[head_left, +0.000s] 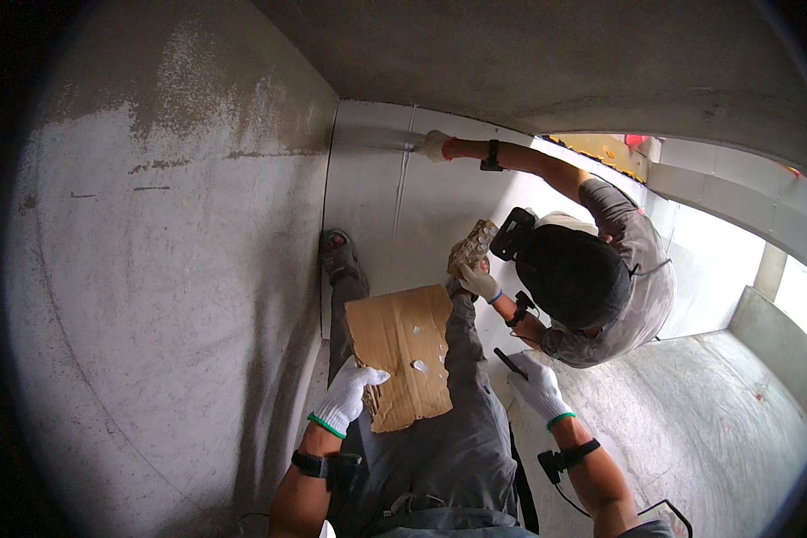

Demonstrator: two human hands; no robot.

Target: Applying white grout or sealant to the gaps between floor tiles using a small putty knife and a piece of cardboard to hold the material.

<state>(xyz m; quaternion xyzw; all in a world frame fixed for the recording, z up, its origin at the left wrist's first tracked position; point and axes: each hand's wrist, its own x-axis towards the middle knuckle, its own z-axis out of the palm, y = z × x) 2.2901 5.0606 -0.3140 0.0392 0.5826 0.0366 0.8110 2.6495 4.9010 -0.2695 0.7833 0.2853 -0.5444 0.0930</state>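
Brown cardboard is being pinched at its lower-left edge by the left hand, while the right hand is gripping a slim dark object.

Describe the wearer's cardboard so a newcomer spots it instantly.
Right of the large wall are grey trousers. Over them, the wearer's left hand grips a flat brown cardboard sheet with pale blobs, larger than the lumpy piece held by the co-worker.
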